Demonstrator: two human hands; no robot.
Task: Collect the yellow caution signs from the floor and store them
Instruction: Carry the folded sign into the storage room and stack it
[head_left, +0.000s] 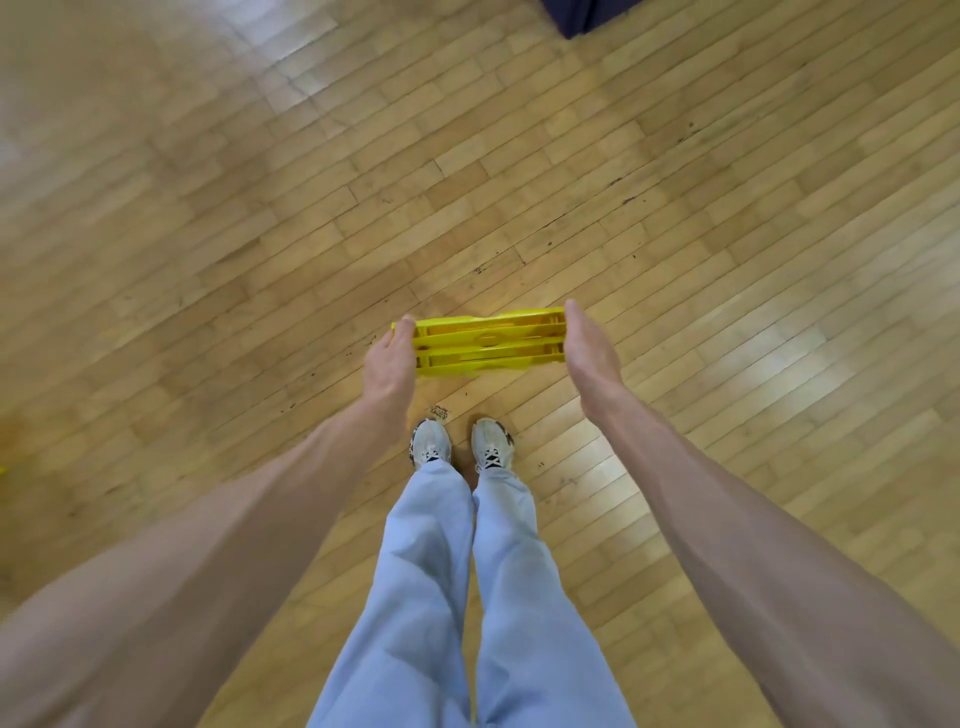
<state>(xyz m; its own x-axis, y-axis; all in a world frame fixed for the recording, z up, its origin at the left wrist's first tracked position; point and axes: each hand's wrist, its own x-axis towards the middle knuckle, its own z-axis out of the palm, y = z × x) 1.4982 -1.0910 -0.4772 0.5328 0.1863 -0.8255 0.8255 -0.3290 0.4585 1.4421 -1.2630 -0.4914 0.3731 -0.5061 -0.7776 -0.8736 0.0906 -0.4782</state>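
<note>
Head view: my left hand (390, 358) and right hand (589, 348) press flat against the ends of folded yellow signs (488, 347), gripping them edge-on above the wood floor (260, 234). My shoes (431, 441) stand at 6 o'clock; dark object (582, 15) at 12.

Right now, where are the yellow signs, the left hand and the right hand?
yellow signs (485, 344), head view, middle of the top edge.
left hand (390, 358), head view, back of the hand.
right hand (592, 348), head view, edge of the palm.
</note>
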